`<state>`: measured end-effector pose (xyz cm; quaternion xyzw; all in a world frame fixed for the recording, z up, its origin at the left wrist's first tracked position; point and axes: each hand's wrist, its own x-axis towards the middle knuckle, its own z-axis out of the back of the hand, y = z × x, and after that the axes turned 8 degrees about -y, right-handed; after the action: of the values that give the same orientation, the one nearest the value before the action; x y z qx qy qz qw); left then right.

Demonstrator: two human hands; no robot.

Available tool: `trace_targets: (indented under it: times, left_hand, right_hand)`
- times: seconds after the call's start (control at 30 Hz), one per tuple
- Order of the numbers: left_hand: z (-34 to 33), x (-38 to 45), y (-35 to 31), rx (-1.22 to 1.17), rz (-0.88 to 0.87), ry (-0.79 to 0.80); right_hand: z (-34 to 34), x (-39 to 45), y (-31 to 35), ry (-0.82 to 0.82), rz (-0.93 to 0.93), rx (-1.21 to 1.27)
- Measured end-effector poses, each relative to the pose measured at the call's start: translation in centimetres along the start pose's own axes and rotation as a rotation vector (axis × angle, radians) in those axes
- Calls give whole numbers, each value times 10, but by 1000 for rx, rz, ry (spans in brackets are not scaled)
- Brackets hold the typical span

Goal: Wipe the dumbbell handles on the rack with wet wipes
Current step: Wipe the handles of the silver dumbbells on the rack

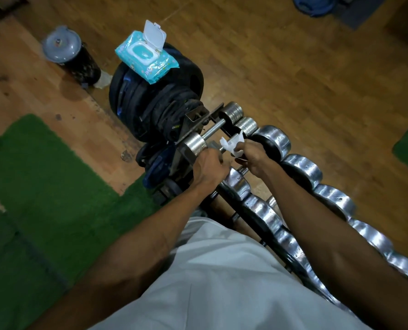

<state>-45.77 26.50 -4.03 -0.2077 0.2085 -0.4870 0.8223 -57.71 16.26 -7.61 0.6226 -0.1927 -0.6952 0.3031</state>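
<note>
Two hands, left (pixel 209 166) and right (pixel 253 154), share one wipe (pixel 231 144).

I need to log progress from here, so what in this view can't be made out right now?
- Handle under the wet wipe: head view, covered by the wipe and both hands.
- Left hand grip: fingers hidden behind its own back.
- Dumbbell row: cut off by the right edge, partly behind the right forearm.
- Wipes pack label: too small to read.
</note>
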Motion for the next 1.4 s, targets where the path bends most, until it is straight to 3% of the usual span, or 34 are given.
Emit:
trace_targets:
  times: [0.27, 0.53, 1.07, 1.23, 1.4]
  left_hand:
    - [-19, -33, 1, 74, -133, 85]
    - [-33, -45, -2, 30, -85, 16]
    - [-33, -69, -11, 296, -121, 58]
    - [-43, -72, -9, 346, -112, 56]
    - [-49, -71, -12, 343, -90, 58]
  right_hand:
    - [31, -31, -25, 14, 37, 118]
    - [51, -45, -51, -120, 195, 31]
    - [58, -109, -73, -246, 88, 405]
    - [62, -110, -82, -401, 83, 234]
    - [68, -104, -81, -342, 93, 328]
